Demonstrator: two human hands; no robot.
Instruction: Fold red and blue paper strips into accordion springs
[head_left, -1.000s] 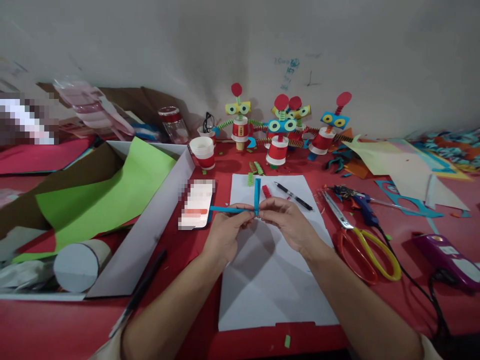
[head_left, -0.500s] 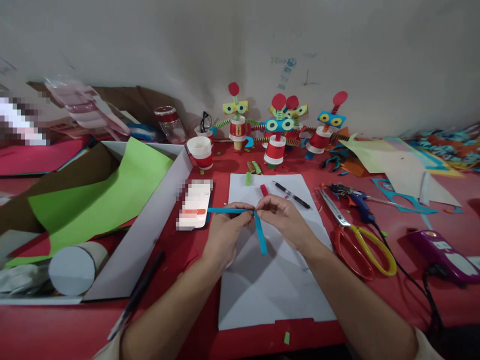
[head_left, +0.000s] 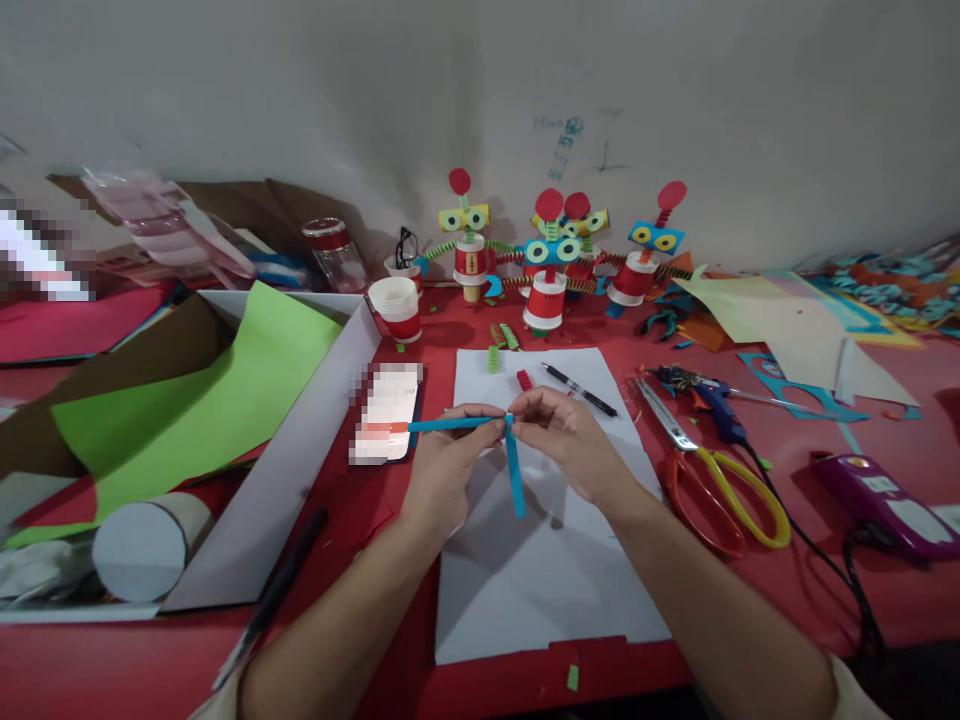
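Above the white paper sheet (head_left: 517, 600), my left hand (head_left: 450, 455) pinches a blue paper strip (head_left: 439, 425) that points out to the left, over the phone's edge. A second blue length (head_left: 515, 485) hangs down toward me from the same corner, where the two meet at a right angle. My right hand (head_left: 562, 435) pinches that corner, thumb and finger closed on it. Just beyond my fingers lie a small red folded paper spring (head_left: 523, 380) and a black pen (head_left: 581, 390). Green folded springs (head_left: 493, 358) rest near the sheet's far edge.
Scissors (head_left: 682, 440), a glue gun (head_left: 705, 395) and a purple device (head_left: 885, 500) with a cord lie to the right. At left are a phone (head_left: 394, 410) and an open box (head_left: 285, 480) of coloured paper. Paper-cup robots (head_left: 545, 300) and stacked cups (head_left: 397, 305) stand behind.
The hanging blue length has swung slightly and now points more straight down. Both hands keep pinching the corner in nearly the same place; the view has shifted a little.
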